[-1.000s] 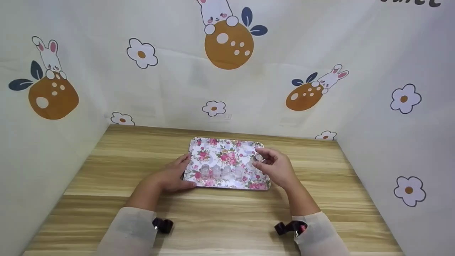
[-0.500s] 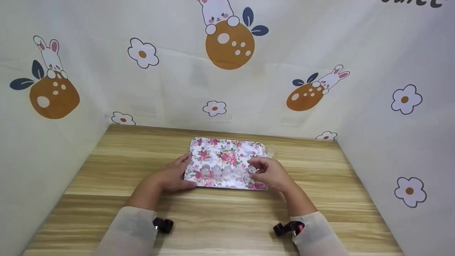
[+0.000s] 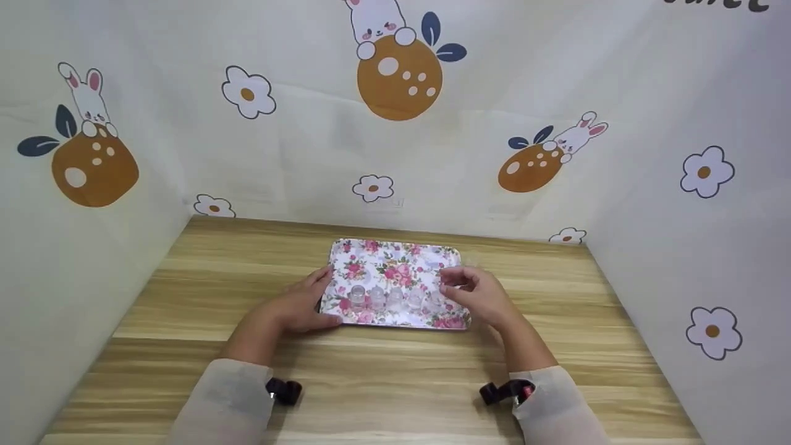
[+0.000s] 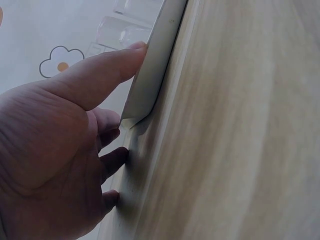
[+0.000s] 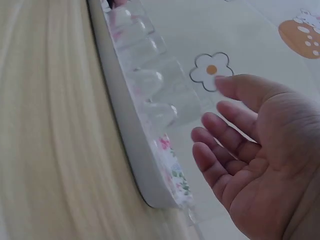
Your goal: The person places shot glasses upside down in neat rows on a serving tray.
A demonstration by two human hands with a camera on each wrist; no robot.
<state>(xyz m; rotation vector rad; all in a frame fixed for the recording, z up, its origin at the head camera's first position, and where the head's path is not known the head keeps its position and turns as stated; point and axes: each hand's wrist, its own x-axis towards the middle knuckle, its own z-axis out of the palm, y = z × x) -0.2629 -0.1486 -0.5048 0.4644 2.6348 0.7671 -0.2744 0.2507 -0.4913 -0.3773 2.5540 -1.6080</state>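
Note:
A white tray with a pink rose pattern (image 3: 364, 256) lies on the table. Several small clear jars (image 3: 357, 296) stand in a row along its near half, the rightmost jar (image 3: 434, 301) close by the right hand. My left hand (image 3: 303, 303) grips the tray's near left corner; in the left wrist view its thumb (image 4: 100, 72) presses the rim while the fingers lie along the side. Just over the tray's right edge hovers my right hand (image 3: 482, 295), nothing between its loosely bent fingers. The right wrist view shows this hand (image 5: 265, 145) apart from the end jar (image 5: 162, 114).
Another clear piece (image 5: 192, 214) shows past the tray's right end, its shape hard to make out. The wooden table (image 3: 383, 383) is bounded by pale cloth walls (image 3: 296, 154) at the back and both sides. A black camera mount (image 3: 284, 391) sits on each wrist.
The small clear jar that my right hand pinched now stands at the row's right end. That hand has let go and drawn back to the right. My left hand stays on the tray.

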